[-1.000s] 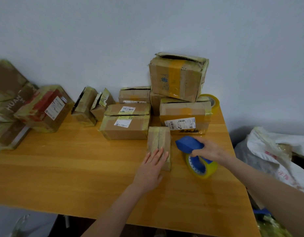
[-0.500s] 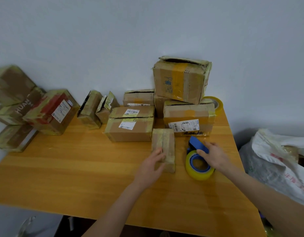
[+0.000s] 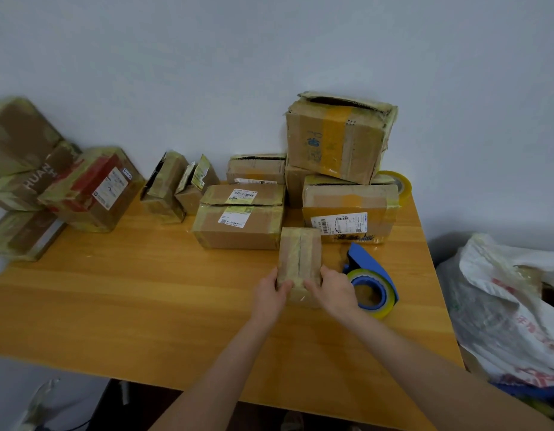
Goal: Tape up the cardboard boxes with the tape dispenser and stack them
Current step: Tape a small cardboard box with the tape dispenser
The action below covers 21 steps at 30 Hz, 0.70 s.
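Note:
A small taped cardboard box (image 3: pixel 299 256) lies on the wooden table (image 3: pixel 145 306) in front of the pile. My left hand (image 3: pixel 269 293) grips its near left corner and my right hand (image 3: pixel 330 289) grips its near right corner. The blue tape dispenser (image 3: pixel 370 279) with its yellowish roll lies on the table just right of my right hand, with nothing holding it. Behind stand several taped boxes: a flat labelled one (image 3: pixel 240 223), another labelled one (image 3: pixel 349 213), and a large tilted box (image 3: pixel 339 138) stacked on top.
More taped boxes (image 3: pixel 92 189) are heaped at the table's left end by the wall. A spare tape roll (image 3: pixel 397 181) stands behind the right boxes. A white plastic bag (image 3: pixel 503 306) sits off the table's right edge. Bare tabletop spreads at front left.
My right hand let go of the tape dispenser, which now lies on the table, and moved left onto the small box. My left hand went from lying flat on the box to gripping its corner.

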Tool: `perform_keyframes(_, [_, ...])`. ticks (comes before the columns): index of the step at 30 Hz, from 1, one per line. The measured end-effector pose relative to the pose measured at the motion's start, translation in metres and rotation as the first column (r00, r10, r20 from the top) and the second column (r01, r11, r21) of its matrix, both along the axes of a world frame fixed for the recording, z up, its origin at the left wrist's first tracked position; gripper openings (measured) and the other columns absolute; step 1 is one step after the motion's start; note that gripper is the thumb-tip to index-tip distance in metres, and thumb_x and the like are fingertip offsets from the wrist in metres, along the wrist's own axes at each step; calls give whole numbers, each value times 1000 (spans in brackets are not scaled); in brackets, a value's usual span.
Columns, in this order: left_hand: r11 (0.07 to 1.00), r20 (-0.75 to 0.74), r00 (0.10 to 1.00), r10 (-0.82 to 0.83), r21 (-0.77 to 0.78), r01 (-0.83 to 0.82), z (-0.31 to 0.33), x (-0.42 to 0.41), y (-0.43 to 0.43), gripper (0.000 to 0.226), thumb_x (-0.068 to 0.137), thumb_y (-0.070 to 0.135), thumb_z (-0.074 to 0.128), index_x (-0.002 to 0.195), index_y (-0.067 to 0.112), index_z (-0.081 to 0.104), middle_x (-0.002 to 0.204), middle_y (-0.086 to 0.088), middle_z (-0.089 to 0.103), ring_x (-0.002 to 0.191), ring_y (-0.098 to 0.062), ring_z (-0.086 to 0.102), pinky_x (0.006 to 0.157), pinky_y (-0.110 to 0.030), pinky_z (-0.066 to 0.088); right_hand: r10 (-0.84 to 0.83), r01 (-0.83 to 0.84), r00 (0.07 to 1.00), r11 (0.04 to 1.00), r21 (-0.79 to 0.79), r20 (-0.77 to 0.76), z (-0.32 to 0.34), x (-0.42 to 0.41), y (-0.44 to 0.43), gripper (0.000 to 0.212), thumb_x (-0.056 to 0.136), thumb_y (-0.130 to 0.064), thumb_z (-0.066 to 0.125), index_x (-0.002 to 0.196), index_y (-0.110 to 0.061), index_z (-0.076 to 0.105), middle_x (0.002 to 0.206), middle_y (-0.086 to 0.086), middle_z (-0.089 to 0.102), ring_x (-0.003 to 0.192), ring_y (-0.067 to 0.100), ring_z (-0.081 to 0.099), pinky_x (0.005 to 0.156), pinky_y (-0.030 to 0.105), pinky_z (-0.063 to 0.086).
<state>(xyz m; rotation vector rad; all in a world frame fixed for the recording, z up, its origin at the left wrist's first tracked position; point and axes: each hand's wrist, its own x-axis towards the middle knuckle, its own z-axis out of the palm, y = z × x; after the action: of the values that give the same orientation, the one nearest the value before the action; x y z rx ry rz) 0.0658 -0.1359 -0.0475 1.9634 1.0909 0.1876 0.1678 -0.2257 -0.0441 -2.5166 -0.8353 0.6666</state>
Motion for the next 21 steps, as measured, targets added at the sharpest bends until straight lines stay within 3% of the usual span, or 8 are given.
perform_keyframes(2, [1000, 21, 1000, 8, 1, -8, -2, -2, 1, 32, 99, 15, 49, 129, 8, 54, 104, -4, 65, 86, -13, 57, 61, -9, 44, 2, -3, 1000, 1000, 3, 6, 2, -1, -1, 30, 99, -38, 50, 106, -8, 52, 96, 10, 66, 84, 23, 63, 56, 25, 41])
perform_keyframes(4, [1000, 46, 999, 20, -18, -19, -2, -4, 2, 35, 101, 15, 44, 135, 8, 51, 116, -5, 65, 97, -15, 59, 75, -15, 48, 7, -6, 1000, 1000, 22, -31, 1, 2, -3, 28, 101, -33, 45, 107, -7, 53, 102, 11, 67, 93, 27, 64, 68, 32, 48])
perform_keyframes(7, [999, 57, 998, 1, -45, 2, 3, -12, 4, 40, 103, 16, 40, 142, 7, 42, 134, -4, 54, 116, -16, 53, 83, -9, 41, 18, 1, 981, 995, 97, -193, 1, 12, -11, 39, 103, -29, 43, 135, -8, 51, 121, 8, 65, 109, 25, 60, 90, 37, 51])
perform_keyframes(9, [1000, 68, 998, 19, 6, -20, 3, -22, 6, 40, 101, 20, 46, 139, 8, 46, 129, -5, 57, 108, -11, 53, 76, -5, 41, 35, -10, 976, 993, 117, -214, 5, 17, -21, 49, 101, -34, 46, 145, -12, 41, 120, 3, 64, 103, 18, 61, 82, 29, 52])
perform_keyframes(11, [995, 104, 993, 55, 81, -63, 1, -31, 9, 36, 96, 25, 56, 129, 12, 56, 109, 0, 63, 92, -7, 55, 68, -8, 42, 39, -19, 986, 992, 125, -161, 8, 17, -31, 59, 98, -40, 51, 148, -13, 35, 97, -4, 61, 78, 7, 57, 61, 17, 43])
perform_keyframes(13, [996, 128, 990, 65, 45, -71, -2, -36, 10, 30, 93, 26, 61, 120, 14, 60, 88, 4, 62, 80, -8, 59, 64, -11, 44, 43, -12, 983, 986, 169, -180, 9, 12, -39, 66, 95, -42, 56, 149, -14, 30, 79, -11, 51, 62, 1, 47, 50, 15, 34])
perform_keyframes(16, [999, 153, 988, 20, -32, -15, 0, -36, 7, 26, 90, 24, 64, 116, 17, 61, 78, 5, 66, 73, -8, 63, 64, -13, 49, 84, -39, 977, 973, 226, -196, 9, 4, -42, 72, 93, -35, 62, 152, -17, 24, 72, -15, 46, 60, 1, 47, 50, 14, 37])
perform_keyframes(21, [999, 151, 988, -9, -37, 15, 0, -29, 0, 26, 83, 16, 72, 107, 18, 61, 75, 3, 68, 73, -11, 66, 67, -21, 53, 117, -77, 980, 969, 234, -163, 8, 4, -41, 76, 91, -24, 67, 153, -29, 23, 75, -6, 57, 64, 4, 52, 56, 15, 43])
